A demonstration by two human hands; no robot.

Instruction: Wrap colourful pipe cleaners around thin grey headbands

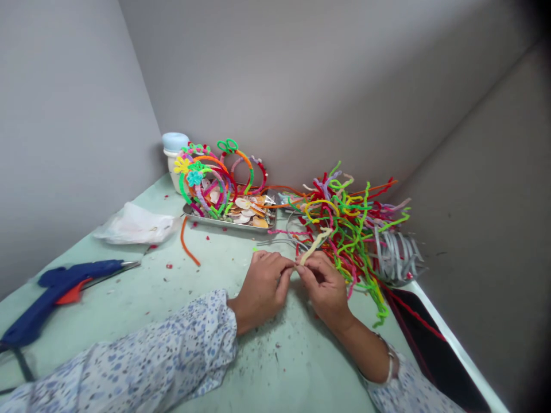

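Note:
My left hand and my right hand meet fingertip to fingertip above the middle of the table. A cream pipe cleaner rises from between the thumb and fingers of my right hand, slanting up and to the right. The left thumb and forefinger pinch at its lower end, where the fingers cover most of it. Just beyond the right hand lies a tangled heap of coloured pipe cleaners. A small bright green tip shows behind the left knuckles.
A metal tray holds shells and several pipe-cleaner headbands. Left of it are a white jar, a plastic bag and an orange pipe cleaner. A blue glue gun lies front left; grey bands sit at right.

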